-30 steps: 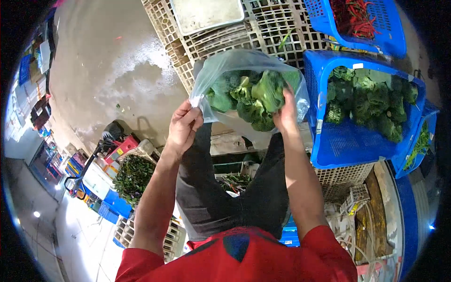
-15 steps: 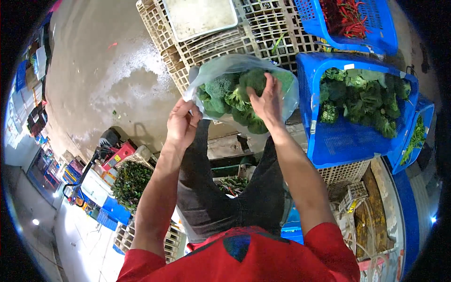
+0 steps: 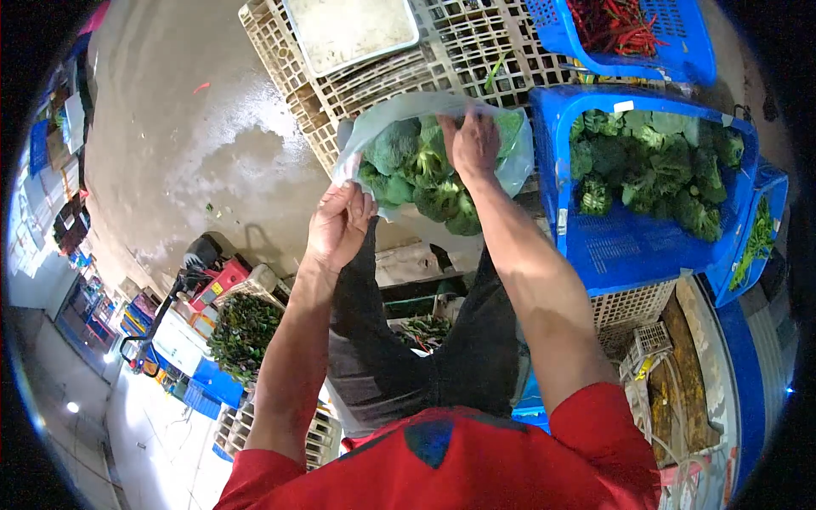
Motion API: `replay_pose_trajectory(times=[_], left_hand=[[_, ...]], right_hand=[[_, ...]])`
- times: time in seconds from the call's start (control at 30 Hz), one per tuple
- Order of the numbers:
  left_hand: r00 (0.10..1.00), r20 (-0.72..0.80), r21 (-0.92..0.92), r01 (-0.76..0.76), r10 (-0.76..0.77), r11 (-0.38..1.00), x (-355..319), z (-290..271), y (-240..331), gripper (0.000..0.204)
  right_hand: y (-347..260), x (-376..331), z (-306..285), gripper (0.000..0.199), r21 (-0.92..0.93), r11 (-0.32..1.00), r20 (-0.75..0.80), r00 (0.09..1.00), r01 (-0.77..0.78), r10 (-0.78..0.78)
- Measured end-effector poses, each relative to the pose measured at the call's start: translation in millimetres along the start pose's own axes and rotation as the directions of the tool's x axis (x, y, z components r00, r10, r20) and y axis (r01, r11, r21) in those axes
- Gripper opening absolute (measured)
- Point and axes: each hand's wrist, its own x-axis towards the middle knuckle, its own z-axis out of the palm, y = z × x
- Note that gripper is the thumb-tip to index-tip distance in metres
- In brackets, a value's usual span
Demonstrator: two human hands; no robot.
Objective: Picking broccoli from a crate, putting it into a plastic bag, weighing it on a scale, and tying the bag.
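A clear plastic bag (image 3: 515,174) full of green broccoli heads (image 3: 396,146) lies in front of my legs, its mouth spread open. My left hand (image 3: 337,225) is closed on the near left edge of the bag, pinching the film between thumb and fingers. My right hand (image 3: 474,151) is at the far right part of the bag, just above the broccoli. Its thumb and fingers are apart, and the fingertips are close to the bag's far rim. I see no broccoli held in it.
To the right stands a blue basket (image 3: 586,270) of more broccoli (image 3: 654,166). Beyond it is a blue basket of red chillies (image 3: 616,30). Cream plastic crates (image 3: 459,42) carry a white tray (image 3: 353,34). Wet floor (image 3: 187,110) spreads left, with leafy greens (image 3: 246,336) nearer me.
My right hand has moved a little away from me, off the broccoli head it was gripping, which now rests in the bag. My left hand keeps its hold on the bag's edge.
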Motion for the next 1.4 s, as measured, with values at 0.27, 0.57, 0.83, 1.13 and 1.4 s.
replay_pose_trajectory(times=[0.27, 0.57, 0.83, 1.13, 1.4], left_hand=[[0.962, -0.271, 0.161, 0.000, 0.044, 0.987, -17.5, -18.4, 15.1, 0.038], [0.863, -0.484, 0.400, 0.067, 0.148, 0.914, -67.0, 30.2, 60.3, 0.020], [0.874, -0.425, 0.760, 0.204, 0.235, 0.617, -66.7, -1.8, 52.5, 0.022], [0.854, -0.450, 0.676, 0.134, 0.262, 0.724, -53.7, -36.0, 29.3, 0.014], [0.870, -0.466, 0.594, 0.173, 0.161, 0.786, -21.6, -41.5, 8.0, 0.012]], right_hand=[[37.9, -118.3, -72.6, 0.082, -0.092, 0.949, -0.141, 0.948, -0.300, 0.286], [77.0, -177.0, -171.7, 0.029, 0.773, 0.121, 0.569, 0.765, -0.623, 0.302], [38.2, -157.0, -139.4, 0.018, 0.659, 0.444, 0.534, 0.793, -0.607, 0.293], [86.6, -159.0, -124.2, 0.012, 0.746, 0.254, 0.523, 0.777, -0.616, 0.350], [75.6, -157.3, -123.3, 0.021, 0.438, 0.534, 0.629, 0.671, -0.723, 0.393]])
